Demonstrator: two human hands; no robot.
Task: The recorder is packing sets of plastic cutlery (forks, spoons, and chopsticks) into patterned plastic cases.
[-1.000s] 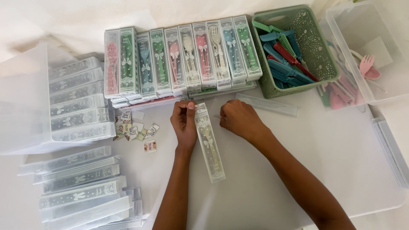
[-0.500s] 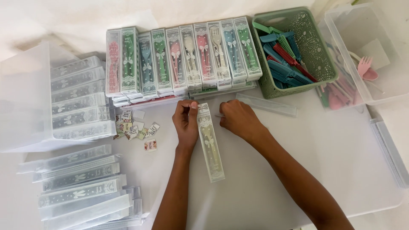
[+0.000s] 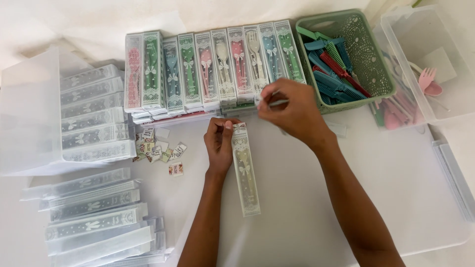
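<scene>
1. Clear cutlery box (image 3: pixel 246 173): long, narrow, lace-printed, with a pale utensil inside. It lies flat at centre frame on the white table (image 3: pixel 405 188), its far end pointing to the upper part of the frame.
2. Left hand (image 3: pixel 220 143): closed on the far end of the box, thumb and fingers pinched at its left edge. Should the pinch ease, the light box could be slid or turned askew.
3. Right hand (image 3: pixel 293 110): raised above and to the right of the box, not touching it. Its fingertips are pinched together on what may be a thin strip or flap; the item is too small and blurred to be told.
4. Row of filled boxes (image 3: pixel 213 69): stood side by side across the upper centre, in pink, green and blue. The right hand is just in front of them; a brush of the knuckles could tip one and knock its neighbours over.
5. Small printed labels (image 3: pixel 159 151): scattered left of the left hand. These could be swept off by a moving wrist.
6. Green basket (image 3: pixel 366 54): upper right, holding combs.
7. Empty clear boxes (image 3: pixel 94 217): stacked loosely at lower left; the pile leans and could be slid apart if nudged.
</scene>
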